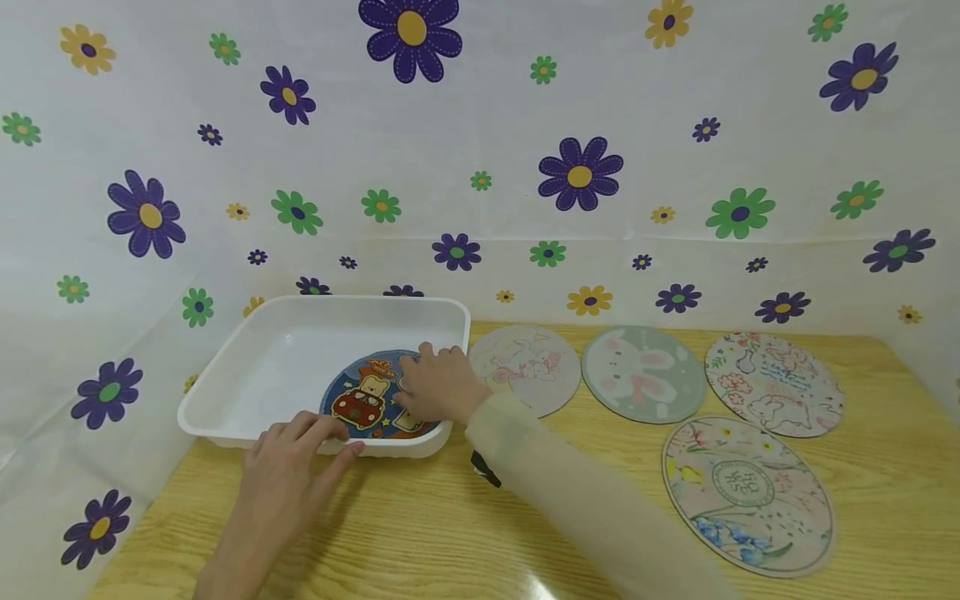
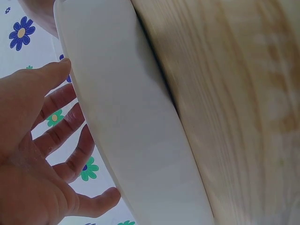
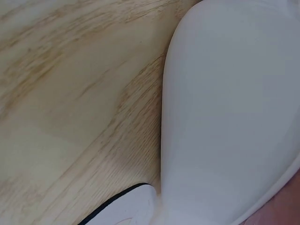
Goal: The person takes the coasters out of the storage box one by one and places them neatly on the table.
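Note:
A round blue mat (image 1: pixel 358 393) printed with a cartoon bear in a red car lies in the right part of a white plastic tray (image 1: pixel 247 417). My right hand (image 1: pixel 438 383) reaches over the tray's right front corner, with bent fingers on the mat's right side, covering part of it. I cannot tell whether those fingers pinch the mat. On the tray's front rim rests my left hand (image 1: pixel 292 450), fingertips beside the mat's front left edge. From below, the left wrist view shows its loosely bent fingers (image 2: pixel 61 129) reaching past the rim.
Several round printed mats lie on the wooden table (image 1: pixel 450 525) to the right: a pink one (image 1: pixel 528 367) close to the tray, a green rabbit one (image 1: pixel 643 375), a pink rabbit one (image 1: pixel 776 385) and a floral one (image 1: pixel 750 496). A flowered cloth (image 1: pixel 510 108) hangs behind.

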